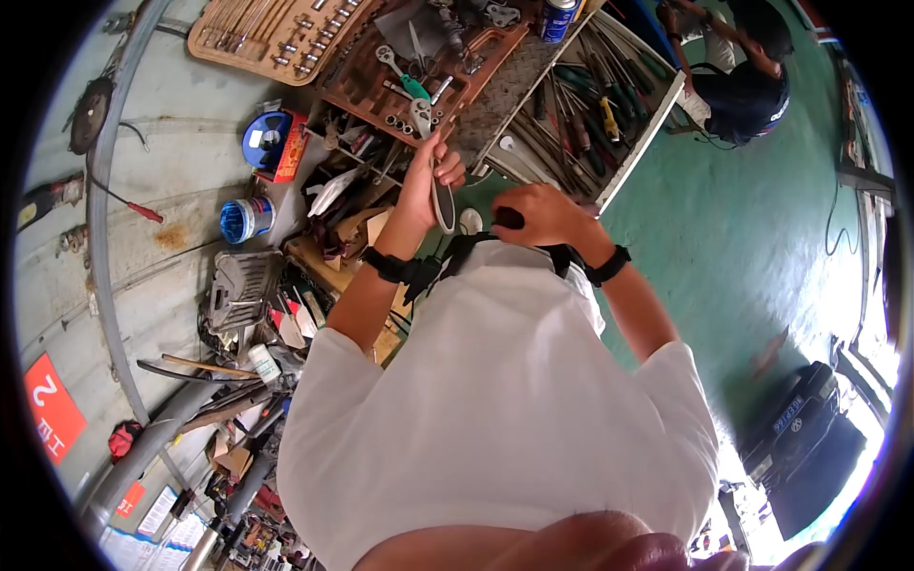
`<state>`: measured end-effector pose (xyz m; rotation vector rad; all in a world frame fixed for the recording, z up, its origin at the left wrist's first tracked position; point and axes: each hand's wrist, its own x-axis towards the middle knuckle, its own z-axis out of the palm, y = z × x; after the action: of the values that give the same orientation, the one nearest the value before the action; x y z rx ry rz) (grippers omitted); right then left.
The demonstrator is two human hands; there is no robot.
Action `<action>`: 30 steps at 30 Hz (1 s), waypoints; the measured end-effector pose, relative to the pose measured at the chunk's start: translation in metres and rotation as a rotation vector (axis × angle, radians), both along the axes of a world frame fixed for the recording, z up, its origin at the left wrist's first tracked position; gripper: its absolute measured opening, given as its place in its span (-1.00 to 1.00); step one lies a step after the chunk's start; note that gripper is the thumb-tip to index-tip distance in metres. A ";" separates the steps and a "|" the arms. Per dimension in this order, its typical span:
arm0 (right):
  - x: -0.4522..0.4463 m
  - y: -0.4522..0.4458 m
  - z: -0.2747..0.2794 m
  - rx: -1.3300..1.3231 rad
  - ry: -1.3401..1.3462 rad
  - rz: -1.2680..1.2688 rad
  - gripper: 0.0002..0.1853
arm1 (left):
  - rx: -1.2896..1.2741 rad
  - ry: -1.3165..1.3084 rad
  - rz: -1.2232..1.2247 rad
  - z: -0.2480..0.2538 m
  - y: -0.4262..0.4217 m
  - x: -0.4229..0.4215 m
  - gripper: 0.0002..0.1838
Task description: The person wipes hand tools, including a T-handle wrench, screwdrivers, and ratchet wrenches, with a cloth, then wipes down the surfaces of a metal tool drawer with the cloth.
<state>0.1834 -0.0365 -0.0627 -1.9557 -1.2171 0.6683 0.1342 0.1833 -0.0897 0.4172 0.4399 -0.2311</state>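
Note:
My left hand point(430, 181) is closed around a metal ratchet wrench point(444, 207). The wrench's round head points up towards the toolbox, and its wide handle end hangs below my fingers. Just right of it, my right hand point(545, 215) is in front of my waist with its fingers curled round something dark that I cannot make out. Beyond my left hand lies an open brown toolbox point(367, 90) with sockets, scissors point(416, 49) and a green-handled ratchet point(412, 86). An open drawer point(636, 143) full of screwdrivers and pliers is beyond my right hand.
A socket case point(249, 59) and a blue spray can point(558, 19) are at the top. On the left are a blue tin point(246, 220), a blue roll point(265, 141) and a grey case point(243, 290). Another person point(747, 90) crouches at the upper right on the green floor point(666, 247).

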 end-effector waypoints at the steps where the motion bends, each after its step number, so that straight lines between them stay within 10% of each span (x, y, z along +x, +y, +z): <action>1: -0.002 0.002 0.003 0.055 0.061 -0.077 -0.67 | 0.028 -0.012 -0.018 0.002 -0.006 0.002 -0.66; 13: 0.005 0.015 -0.021 -0.159 0.287 -0.123 -0.52 | 0.287 -0.017 -0.052 -0.018 -0.029 0.004 -0.69; 19: 0.018 0.009 -0.036 -0.053 0.346 -0.166 -0.61 | 0.994 -0.168 -0.454 -0.009 -0.006 -0.012 -0.60; 30: 0.031 0.007 -0.034 0.054 0.030 -0.078 -0.72 | 1.026 -0.183 -0.391 -0.027 -0.001 -0.028 -0.63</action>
<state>0.2148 -0.0292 -0.0971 -1.9312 -1.1238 0.6160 0.1058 0.1820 -0.1165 1.5257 0.2639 -0.3322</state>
